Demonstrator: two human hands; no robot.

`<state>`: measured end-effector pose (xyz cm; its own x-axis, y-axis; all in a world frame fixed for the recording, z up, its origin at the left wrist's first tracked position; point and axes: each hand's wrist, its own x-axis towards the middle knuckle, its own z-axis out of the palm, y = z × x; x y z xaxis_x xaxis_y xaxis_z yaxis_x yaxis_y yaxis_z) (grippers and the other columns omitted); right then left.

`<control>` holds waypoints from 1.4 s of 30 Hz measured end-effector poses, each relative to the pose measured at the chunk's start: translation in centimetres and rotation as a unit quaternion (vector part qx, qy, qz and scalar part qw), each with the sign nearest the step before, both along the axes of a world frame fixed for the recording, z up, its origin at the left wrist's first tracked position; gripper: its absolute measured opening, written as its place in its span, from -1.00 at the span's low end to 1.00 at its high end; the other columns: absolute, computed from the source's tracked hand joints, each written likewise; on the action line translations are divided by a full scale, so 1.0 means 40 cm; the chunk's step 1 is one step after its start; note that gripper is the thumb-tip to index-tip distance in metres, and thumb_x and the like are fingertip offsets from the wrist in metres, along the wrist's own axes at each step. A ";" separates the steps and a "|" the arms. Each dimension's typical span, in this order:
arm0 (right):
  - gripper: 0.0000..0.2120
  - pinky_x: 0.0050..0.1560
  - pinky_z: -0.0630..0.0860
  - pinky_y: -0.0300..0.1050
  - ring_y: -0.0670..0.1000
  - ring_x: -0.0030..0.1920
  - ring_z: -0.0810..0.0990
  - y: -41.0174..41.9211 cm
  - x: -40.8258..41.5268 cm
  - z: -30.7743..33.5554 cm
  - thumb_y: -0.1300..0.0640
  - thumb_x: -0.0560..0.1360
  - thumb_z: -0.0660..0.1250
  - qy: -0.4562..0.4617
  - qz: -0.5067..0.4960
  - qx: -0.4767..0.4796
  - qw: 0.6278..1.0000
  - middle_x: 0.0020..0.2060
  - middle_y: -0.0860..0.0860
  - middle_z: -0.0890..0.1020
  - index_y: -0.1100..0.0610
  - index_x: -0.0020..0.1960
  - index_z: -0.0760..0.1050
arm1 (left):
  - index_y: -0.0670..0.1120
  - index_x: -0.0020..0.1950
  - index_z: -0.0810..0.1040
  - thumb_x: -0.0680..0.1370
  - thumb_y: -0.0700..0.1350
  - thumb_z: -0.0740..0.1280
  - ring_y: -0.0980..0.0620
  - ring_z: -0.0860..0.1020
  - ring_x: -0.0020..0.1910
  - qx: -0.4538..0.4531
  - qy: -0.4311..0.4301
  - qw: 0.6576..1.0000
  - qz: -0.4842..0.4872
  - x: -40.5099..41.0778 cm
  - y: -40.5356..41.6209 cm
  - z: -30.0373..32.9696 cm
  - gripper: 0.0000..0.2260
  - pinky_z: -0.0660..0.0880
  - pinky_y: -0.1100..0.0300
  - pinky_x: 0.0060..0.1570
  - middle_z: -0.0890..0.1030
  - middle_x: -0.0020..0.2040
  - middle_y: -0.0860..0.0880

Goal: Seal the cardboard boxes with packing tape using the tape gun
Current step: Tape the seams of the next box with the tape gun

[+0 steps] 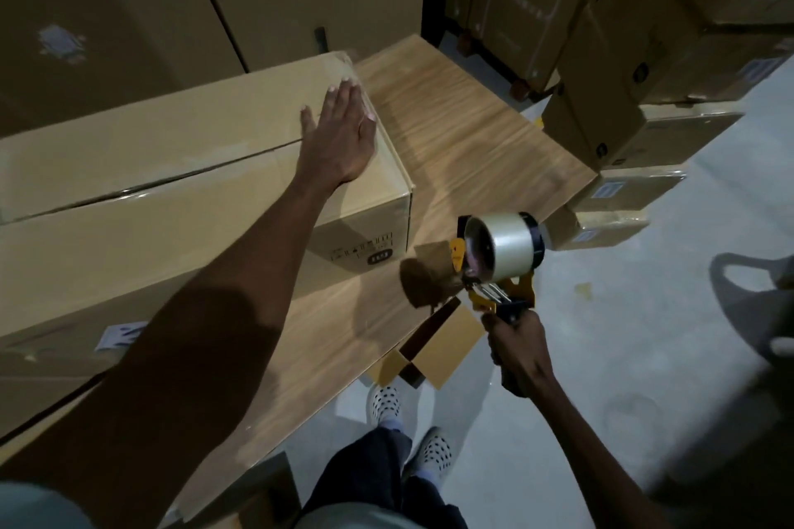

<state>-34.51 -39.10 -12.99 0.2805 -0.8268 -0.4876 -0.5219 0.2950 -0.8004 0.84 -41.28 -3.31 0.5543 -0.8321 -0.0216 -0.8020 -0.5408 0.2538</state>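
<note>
A: Box?
B: Long tan cardboard box (180, 168) at 10 o'clock on the wood-grain table (464, 133); top flaps closed, centre seam glossy with clear tape, small printed marks on the end face.
A: Hands?
B: Left hand (343, 133) flat on the box top near its far end, fingers straight. Right hand (515, 350) at 4 o'clock, fingers wrapped round the tape gun (498, 266) handle; yellow-black frame, clear roll, off the table edge.
</note>
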 end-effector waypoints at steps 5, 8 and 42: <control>-0.76 -0.45 0.33 -0.15 0.01 -0.55 0.33 -0.079 0.073 0.062 0.32 0.57 0.29 -0.059 0.009 0.078 0.995 -0.52 0.05 0.39 0.18 -0.26 0.37 | -0.13 0.65 -0.14 0.72 0.12 -0.17 0.01 -0.18 0.63 0.023 -0.011 0.999 0.023 -0.020 -0.001 0.008 -0.44 -0.19 -0.24 0.54 -0.16 0.66 -0.04; -0.71 -0.48 0.29 -0.18 -0.01 -0.56 0.30 -0.131 0.110 0.100 0.34 0.57 0.28 -0.086 0.009 0.130 0.988 -0.53 0.02 0.36 0.14 -0.29 0.33 | -0.13 0.65 -0.13 0.71 0.13 -0.18 0.02 -0.18 0.63 0.024 -0.012 0.999 0.019 -0.025 0.001 0.008 -0.43 -0.18 -0.25 0.54 -0.14 0.66 -0.04; -0.91 -0.09 0.67 0.13 0.21 -0.14 0.69 -0.477 0.250 -0.144 0.15 0.49 0.42 0.041 0.053 0.007 0.998 -0.15 0.16 0.70 0.17 -0.06 0.58 | -0.02 0.66 0.04 0.71 0.16 -0.03 0.05 -0.04 0.63 -0.024 -0.011 0.997 0.068 -0.025 -0.003 0.004 -0.46 -0.06 -0.17 0.56 0.01 0.66 0.05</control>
<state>-24.51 -58.18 -18.75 0.3240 -0.7879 -0.5237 -0.6143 0.2457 -0.7498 -0.15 -41.40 -3.13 0.6614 -0.7495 0.0299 -0.7281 -0.6319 0.2657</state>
